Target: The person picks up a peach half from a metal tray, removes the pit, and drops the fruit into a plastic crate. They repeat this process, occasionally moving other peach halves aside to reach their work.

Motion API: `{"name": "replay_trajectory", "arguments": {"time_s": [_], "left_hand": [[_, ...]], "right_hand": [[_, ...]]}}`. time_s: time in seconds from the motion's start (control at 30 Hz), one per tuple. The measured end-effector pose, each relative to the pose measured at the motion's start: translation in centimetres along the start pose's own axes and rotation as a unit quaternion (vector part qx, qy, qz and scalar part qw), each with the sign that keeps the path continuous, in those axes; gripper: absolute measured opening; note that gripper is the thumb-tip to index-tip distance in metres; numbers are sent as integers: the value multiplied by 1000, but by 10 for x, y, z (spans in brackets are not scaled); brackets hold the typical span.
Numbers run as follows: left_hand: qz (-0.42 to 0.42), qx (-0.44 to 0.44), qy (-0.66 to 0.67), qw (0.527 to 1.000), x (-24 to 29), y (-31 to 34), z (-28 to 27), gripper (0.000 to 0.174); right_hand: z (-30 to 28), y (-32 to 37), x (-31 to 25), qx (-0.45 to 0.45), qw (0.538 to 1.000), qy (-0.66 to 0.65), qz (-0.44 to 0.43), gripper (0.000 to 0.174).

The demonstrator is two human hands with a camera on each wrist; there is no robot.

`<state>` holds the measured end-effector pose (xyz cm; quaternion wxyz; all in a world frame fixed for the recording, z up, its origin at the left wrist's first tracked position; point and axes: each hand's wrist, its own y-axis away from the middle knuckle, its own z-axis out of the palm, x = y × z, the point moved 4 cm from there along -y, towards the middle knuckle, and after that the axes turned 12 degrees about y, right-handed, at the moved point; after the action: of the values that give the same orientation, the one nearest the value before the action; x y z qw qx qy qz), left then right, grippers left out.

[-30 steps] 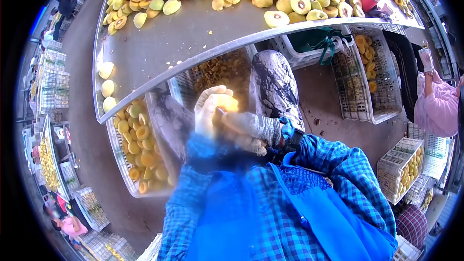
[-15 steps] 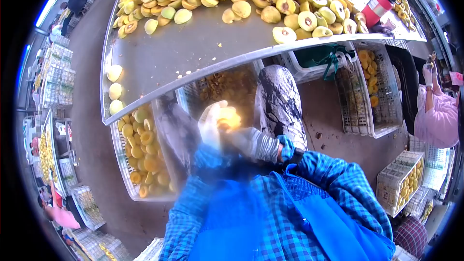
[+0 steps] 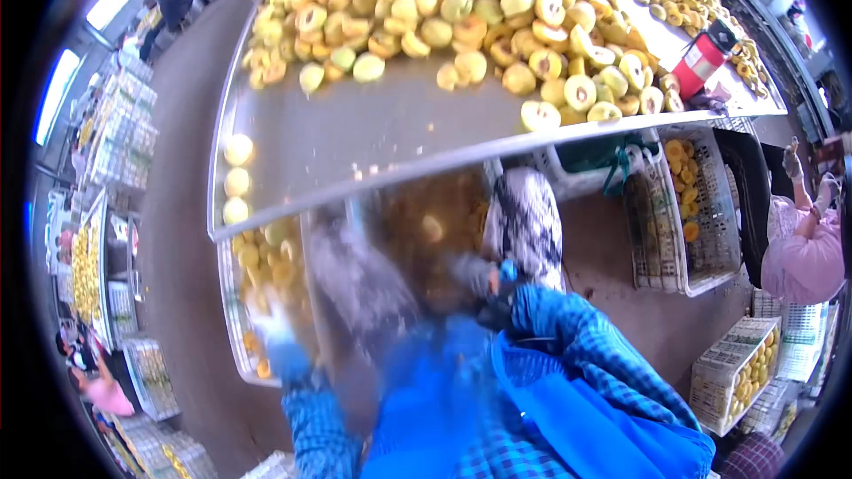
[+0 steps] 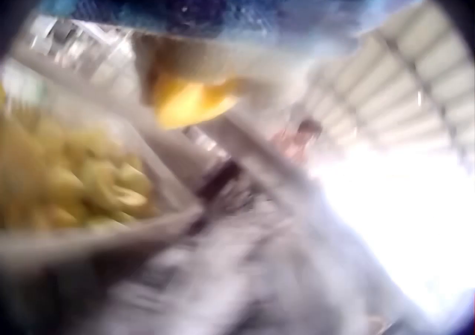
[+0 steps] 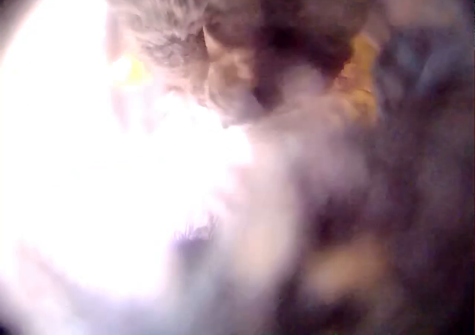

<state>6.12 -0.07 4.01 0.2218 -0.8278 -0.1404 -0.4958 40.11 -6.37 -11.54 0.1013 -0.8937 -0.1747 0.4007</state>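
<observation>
In the head view my left hand (image 3: 275,324), in a pale glove and motion-blurred, is over the crate of yellow peach halves (image 3: 229,302) left of my legs. It holds a yellow-orange peach half (image 4: 189,103), which shows below the hand in the left wrist view. My right hand (image 3: 475,275), in a grey glove, is near my right knee, above the crate of brown pits and scraps (image 3: 355,213) between my legs. Blur hides what its fingers hold. A pale round blur (image 3: 432,229) shows over that middle crate.
A metal table (image 3: 355,124) ahead bears a big heap of halved peaches (image 3: 426,9). Three peach pieces (image 3: 237,182) line its left edge. A red bottle (image 3: 701,62) stands at the right. More crates (image 3: 683,275) stand on the floor to the right, near a person in pink (image 3: 803,248).
My left hand has left the right hand and swung left and down over the left crate with the peach half. The right hand has moved slightly right. The head view has tilted up.
</observation>
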Motion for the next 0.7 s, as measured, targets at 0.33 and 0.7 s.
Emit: {"name": "replay_trajectory", "arguments": {"time_s": [0.33, 0.7], "left_hand": [[361, -324, -97, 869, 223, -47, 267, 60], [355, -458, -355, 734, 209, -13, 455, 58]], "right_hand": [[-64, -42, -37, -178, 929, -206, 253, 40], [-95, -54, -28, -242, 880, -250, 323, 43]]}}
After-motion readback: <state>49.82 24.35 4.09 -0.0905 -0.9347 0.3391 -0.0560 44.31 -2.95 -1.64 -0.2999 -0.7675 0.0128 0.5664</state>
